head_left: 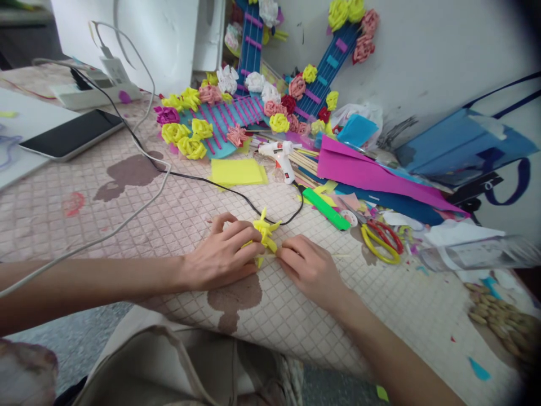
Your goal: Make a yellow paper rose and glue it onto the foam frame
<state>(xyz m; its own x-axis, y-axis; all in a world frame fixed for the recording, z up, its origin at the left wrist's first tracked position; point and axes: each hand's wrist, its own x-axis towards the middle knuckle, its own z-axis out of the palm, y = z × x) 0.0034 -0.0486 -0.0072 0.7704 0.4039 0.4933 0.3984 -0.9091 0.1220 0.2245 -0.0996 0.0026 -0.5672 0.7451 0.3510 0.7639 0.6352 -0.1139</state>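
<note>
My left hand (pixel 224 254) and my right hand (pixel 306 265) meet at the near edge of the table, both pinching a small yellow foam piece (pixel 266 231) with loose strips sticking up from it. The left fingers curl round its left side, the right fingertips press its lower right end. The piece rests just above the checked pink tablecloth (pixel 177 214). A black cable (pixel 236 194) runs right behind it.
Behind are a white glue gun (pixel 281 155), yellow foam sheets (pixel 236 172), a blue foam craft with paper roses (pixel 220 121), magenta and blue sheets (pixel 363 169), a green cutter (pixel 325 208), scissors (pixel 380 239), a phone (pixel 71 135) and a power strip (pixel 95 90).
</note>
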